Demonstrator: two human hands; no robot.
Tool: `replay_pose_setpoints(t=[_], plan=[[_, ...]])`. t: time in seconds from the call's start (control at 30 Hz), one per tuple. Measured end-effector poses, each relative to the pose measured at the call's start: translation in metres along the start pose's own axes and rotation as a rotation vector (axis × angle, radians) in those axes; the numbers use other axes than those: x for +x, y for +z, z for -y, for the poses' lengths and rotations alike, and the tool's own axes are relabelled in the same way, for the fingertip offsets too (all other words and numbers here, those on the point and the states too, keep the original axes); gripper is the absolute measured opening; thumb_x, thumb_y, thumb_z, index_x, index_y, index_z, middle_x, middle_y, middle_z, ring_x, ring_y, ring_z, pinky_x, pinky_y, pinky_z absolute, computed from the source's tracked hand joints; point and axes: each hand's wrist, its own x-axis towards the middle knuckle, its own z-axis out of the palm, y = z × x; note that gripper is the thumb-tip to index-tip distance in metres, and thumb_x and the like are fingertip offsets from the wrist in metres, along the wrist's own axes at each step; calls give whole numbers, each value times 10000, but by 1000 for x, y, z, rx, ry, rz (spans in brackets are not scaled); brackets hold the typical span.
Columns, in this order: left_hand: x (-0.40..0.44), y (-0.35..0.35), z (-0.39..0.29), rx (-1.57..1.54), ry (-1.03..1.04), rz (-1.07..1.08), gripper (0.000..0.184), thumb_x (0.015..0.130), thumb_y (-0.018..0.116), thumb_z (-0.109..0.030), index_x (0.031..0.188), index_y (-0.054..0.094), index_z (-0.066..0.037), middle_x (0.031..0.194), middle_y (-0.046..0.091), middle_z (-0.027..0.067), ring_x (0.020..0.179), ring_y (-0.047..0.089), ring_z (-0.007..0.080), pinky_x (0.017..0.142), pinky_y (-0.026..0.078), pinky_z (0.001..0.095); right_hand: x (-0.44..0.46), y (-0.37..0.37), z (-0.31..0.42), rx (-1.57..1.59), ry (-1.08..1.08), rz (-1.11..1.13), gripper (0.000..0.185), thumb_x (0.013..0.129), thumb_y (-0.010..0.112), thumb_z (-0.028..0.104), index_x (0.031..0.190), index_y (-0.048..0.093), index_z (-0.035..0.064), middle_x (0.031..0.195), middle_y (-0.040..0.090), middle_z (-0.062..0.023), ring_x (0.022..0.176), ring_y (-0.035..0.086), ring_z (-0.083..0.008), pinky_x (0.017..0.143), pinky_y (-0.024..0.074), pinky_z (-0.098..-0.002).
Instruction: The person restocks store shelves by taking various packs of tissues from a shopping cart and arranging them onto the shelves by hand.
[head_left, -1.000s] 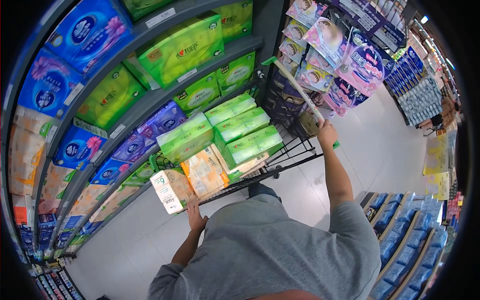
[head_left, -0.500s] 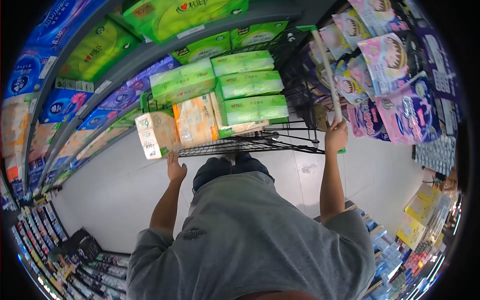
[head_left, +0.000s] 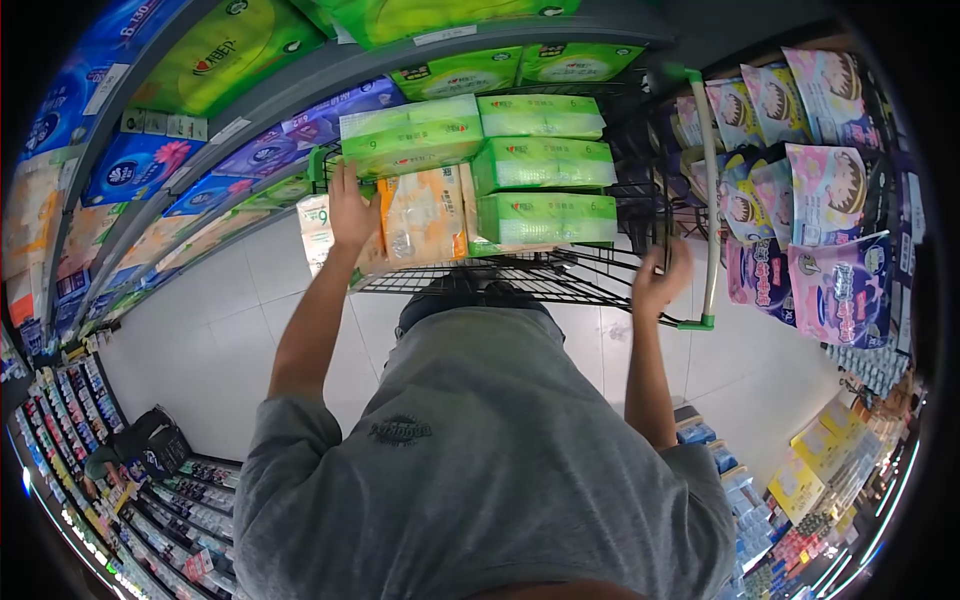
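A black wire shopping cart (head_left: 560, 285) holds green tissue packs (head_left: 545, 162) stacked at its right and another green pack (head_left: 410, 135) at the back left. An orange-and-cream pack (head_left: 425, 215) lies in front of that one. My left hand (head_left: 353, 208) is over a white-and-cream pack (head_left: 314, 232) at the cart's left end, fingers spread, fingertips by the green pack's left edge. Beside the cart's right end, my right hand (head_left: 662, 280) is raised with its fingers apart and slightly blurred, left of the pale handle bar (head_left: 711, 200) and off it.
Shelves of green, blue and purple tissue packs (head_left: 265, 150) run along the left and back. Pink and purple pouches (head_left: 840, 275) hang at the right. Blue packs (head_left: 745, 510) stand at the lower right. A person (head_left: 105, 462) is near the shelves at the lower left.
My right hand has let go of the handle bar and moved to its left. My left hand has risen from the cart's near edge onto the packs. The view has turned and shifted.
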Motion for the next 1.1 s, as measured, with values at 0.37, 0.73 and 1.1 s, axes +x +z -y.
replay_pose_setpoints(t=[0.37,0.73,1.1], plan=[[122,16,22,343,228,591,1092,567,840,-298,1439,218,-88,1413,325,166,1342,291,331,1083,255,564,-4,124,169,442,51,898,220,796,645,125,995,635,31,934,650,-174,919,596,-353,798,488,-402],[124,10,26,146,231,549,928,584,782,-231,1385,328,-116,1233,451,135,1207,422,329,978,402,509,-16,117,154,338,333,1072,263,821,641,192,1006,640,5,864,671,-183,785,658,-291,734,513,-353],[153,-152,-59,21,308,416,828,544,788,-218,1292,463,-73,1219,526,149,1172,486,317,949,448,404,43,126,166,713,537,912,925,715,819,256,1401,278,-48,1362,420,-230,1231,457,-343,982,420,-405]])
